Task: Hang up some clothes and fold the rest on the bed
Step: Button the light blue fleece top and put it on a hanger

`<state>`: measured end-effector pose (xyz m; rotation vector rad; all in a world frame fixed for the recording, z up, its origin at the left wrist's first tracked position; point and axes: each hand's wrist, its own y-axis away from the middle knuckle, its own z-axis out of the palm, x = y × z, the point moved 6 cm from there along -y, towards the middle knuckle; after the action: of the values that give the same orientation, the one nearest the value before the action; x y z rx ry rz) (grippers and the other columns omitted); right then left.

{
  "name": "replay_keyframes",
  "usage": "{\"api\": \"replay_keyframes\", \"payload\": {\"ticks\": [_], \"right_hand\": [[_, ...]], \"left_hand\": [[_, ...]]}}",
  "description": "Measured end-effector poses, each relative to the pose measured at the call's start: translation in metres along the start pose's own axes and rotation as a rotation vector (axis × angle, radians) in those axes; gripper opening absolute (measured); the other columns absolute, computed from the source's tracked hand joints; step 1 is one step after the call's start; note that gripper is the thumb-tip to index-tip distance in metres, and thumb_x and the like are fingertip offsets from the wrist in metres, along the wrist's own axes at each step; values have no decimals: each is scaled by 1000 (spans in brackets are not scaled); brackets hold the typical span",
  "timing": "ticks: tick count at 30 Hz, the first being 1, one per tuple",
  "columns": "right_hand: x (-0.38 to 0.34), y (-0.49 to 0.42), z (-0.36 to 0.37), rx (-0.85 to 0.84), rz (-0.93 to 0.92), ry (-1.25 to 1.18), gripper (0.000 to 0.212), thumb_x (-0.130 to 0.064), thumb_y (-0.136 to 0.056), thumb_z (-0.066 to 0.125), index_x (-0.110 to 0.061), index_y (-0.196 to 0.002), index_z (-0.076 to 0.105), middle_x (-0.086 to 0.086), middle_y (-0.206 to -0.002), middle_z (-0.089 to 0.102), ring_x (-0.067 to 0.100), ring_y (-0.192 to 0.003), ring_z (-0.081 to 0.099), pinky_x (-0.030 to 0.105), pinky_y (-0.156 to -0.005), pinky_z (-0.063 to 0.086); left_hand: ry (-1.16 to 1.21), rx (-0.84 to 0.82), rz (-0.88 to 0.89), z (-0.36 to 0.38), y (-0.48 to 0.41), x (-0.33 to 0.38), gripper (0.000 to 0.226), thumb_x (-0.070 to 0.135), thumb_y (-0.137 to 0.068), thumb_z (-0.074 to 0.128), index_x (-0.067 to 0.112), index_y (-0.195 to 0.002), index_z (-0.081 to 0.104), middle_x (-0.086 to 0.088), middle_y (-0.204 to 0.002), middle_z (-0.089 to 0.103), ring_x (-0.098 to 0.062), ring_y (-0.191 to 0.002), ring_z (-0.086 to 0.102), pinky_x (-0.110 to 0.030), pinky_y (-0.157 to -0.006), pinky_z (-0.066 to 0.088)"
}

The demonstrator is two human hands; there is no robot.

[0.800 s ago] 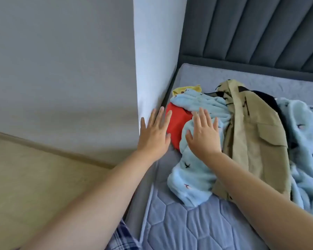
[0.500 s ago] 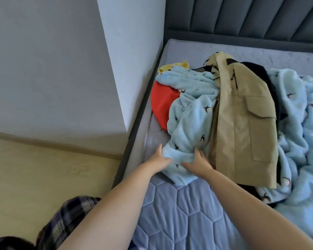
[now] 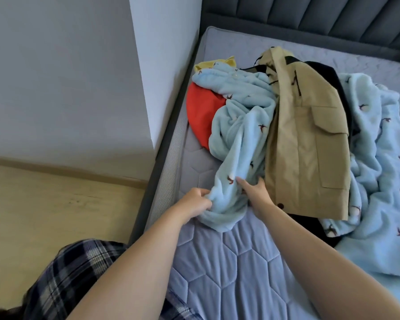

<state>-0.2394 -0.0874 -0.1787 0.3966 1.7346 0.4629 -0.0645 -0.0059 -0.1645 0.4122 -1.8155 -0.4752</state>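
Observation:
A heap of clothes lies on the grey quilted bed [image 3: 229, 269]. A light blue fleece garment [image 3: 238, 139] with small bird prints trails toward me. My left hand [image 3: 195, 200] grips its near end from the left. On the right side of that end, my right hand [image 3: 256, 192] holds the same fleece with curled fingers. A beige jacket [image 3: 310, 144] lies over the pile beside my right hand. Underneath sit a red garment [image 3: 201, 116], a yellow one [image 3: 215, 64] and a black one [image 3: 326, 75].
More light blue fleece [image 3: 379, 158] spreads over the right of the bed. A white wall corner [image 3: 162, 77] stands against the bed's left edge. The dark padded headboard [image 3: 310, 17] runs along the far side. Wooden floor [image 3: 44, 204] lies to the left.
Both hands came down from flat above the pile to the near end of the blue fleece and closed on it. The view tilted down and nearer.

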Motion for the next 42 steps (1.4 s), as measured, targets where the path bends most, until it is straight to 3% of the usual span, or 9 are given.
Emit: {"api": "replay_keyframes", "payload": {"ticks": [4,8,11,17,22,26,31,36,42], "right_hand": [[-19,3,14,-84,19,-75,53,-31,-79,74,-12,-125,54,3,-107,69,21,-97,66,34,-77,55],[-69,35,27,-38,-252,290,6,-13,-83,59,-13,-88,61,-1,-79,64,18,-81,62,27,-67,50],[-86,81,52,-242,-443,743,13,-12,-75,61,-17,-65,54,-3,-67,56,13,-69,54,27,-64,44],[-11,155,73,-906,-289,1507,28,-34,-76,74,-27,-66,48,-13,-66,49,3,-57,46,13,-47,36],[-2,132,59,-740,-60,1262,27,-38,-95,49,-19,-78,59,-2,-77,63,12,-73,60,23,-64,44],[-30,72,32,-77,-210,892,13,-23,-92,52,-11,-90,54,9,-84,55,21,-82,57,27,-67,39],[-28,50,30,7,54,99,86,-23,-80,73,-12,-147,20,10,-139,42,33,-122,49,47,-98,46],[-64,56,50,-27,-282,392,13,3,-78,47,-1,-87,56,12,-88,60,22,-83,56,27,-69,46],[-59,111,51,-468,-387,1201,31,-5,-77,54,-16,-57,32,-2,-60,35,11,-56,32,23,-51,27]], "left_hand": [[69,-162,30,4,19,7,21,9,-56,49,12,-72,63,0,-66,57,-14,-64,49,-23,-57,35],[73,-58,48,-20,27,3,15,14,-86,54,20,-83,68,6,-72,67,-7,-67,62,-18,-58,44],[284,68,14,-37,30,0,15,30,-88,57,27,-94,70,-4,-96,68,-20,-90,61,-31,-78,48],[654,11,-62,-45,44,-10,48,41,-97,49,23,-139,34,-4,-91,69,-16,-66,66,-26,-55,44],[422,-117,4,-23,59,-4,56,27,-93,60,20,-142,33,-7,-102,70,-21,-78,70,-33,-70,52],[338,-47,-48,-26,59,-12,14,33,-93,58,26,-104,55,-6,-104,67,-16,-73,66,-27,-65,49],[388,11,-106,-23,50,-19,8,27,-96,52,24,-90,57,-4,-88,64,-15,-67,63,-25,-58,49],[349,153,-136,-31,35,-22,33,20,-95,47,5,-123,58,-14,-95,61,-28,-92,59,-30,-75,42],[754,104,-211,-29,33,-16,35,51,-97,41,27,-116,55,-2,-80,63,-19,-68,57,-27,-57,37]]}}
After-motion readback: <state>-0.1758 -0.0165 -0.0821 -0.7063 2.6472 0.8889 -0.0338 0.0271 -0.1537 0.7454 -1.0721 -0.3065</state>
